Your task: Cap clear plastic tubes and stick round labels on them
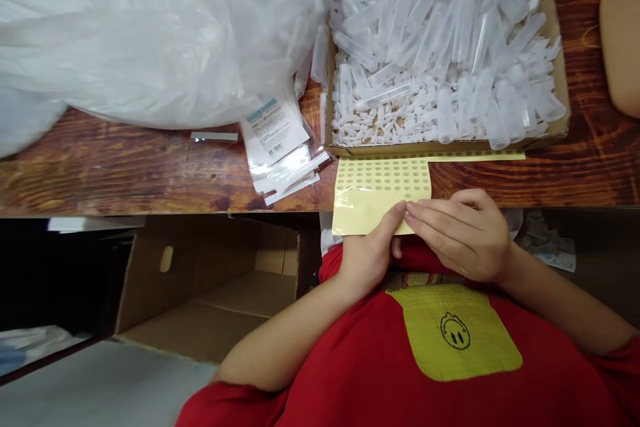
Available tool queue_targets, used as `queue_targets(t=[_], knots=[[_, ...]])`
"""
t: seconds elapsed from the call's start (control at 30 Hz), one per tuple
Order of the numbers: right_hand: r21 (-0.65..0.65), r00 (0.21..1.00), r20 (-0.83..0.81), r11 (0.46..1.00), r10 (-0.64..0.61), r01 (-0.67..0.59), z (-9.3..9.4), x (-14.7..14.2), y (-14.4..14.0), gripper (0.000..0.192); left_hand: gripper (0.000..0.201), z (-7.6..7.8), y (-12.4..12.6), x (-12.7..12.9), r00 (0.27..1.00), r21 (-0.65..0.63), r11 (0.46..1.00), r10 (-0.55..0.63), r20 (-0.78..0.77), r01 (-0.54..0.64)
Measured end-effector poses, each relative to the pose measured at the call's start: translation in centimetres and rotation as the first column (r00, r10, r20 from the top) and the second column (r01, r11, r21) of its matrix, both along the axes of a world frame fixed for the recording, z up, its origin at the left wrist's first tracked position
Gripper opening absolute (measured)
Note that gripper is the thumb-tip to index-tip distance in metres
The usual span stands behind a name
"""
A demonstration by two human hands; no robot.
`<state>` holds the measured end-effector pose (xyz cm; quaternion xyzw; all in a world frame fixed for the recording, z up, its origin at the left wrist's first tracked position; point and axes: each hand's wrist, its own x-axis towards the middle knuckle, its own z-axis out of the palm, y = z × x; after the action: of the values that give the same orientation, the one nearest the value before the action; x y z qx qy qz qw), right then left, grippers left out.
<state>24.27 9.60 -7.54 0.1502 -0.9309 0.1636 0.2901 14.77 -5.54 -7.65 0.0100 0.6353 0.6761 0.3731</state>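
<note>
A pale yellow sticker sheet (377,187) with rows of small round labels hangs over the wooden table's near edge. My left hand (367,253) pinches its lower edge between thumb and fingers. My right hand (463,233) lies over the sheet's lower right corner, its fingertips meeting my left thumb at the sheet. Just beyond the sheet stands a shallow cardboard box (557,33) heaped with clear plastic tubes (440,47) and small caps.
A big crumpled clear plastic bag (150,27) covers the table's left half. Flat packets with printed labels (277,140) lie beside the box. An open cardboard carton (210,293) sits below the table on the left. Another person's arm (623,40) shows at the right edge.
</note>
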Motion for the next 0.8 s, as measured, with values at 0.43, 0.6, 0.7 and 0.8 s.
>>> queue_targets(t=[0.43, 0.6, 0.7, 0.8], knots=[[-0.282, 0.989, 0.141, 0.957, -0.033, 0.072, 1.4, -2.6, 1.7, 0.014, 0.049, 0.0, -0.2, -0.2, 0.991, -0.04, 0.994, -0.107, -0.079, 0.104], [-0.251, 0.985, 0.173, 0.967, 0.001, 0.043, 1.8, -2.9, 2.4, 0.017, 0.035, 0.9, 0.1, -0.5, 0.988, -0.036, 0.991, -0.13, -0.078, 0.128], [-0.211, 0.985, 0.168, 0.978, 0.035, 0.001, 2.3, -3.1, 2.8, 0.015, 0.034, 1.1, 0.1, -0.6, 0.985, -0.083, 0.984, -0.165, -0.056, 0.16], [-0.129, 0.979, 0.199, 0.991, 0.045, -0.019, 2.8, -3.5, 3.1, 0.018, 0.052, 1.0, 0.2, -0.6, 0.974, -0.139, 0.968, -0.218, -0.069, 0.207]])
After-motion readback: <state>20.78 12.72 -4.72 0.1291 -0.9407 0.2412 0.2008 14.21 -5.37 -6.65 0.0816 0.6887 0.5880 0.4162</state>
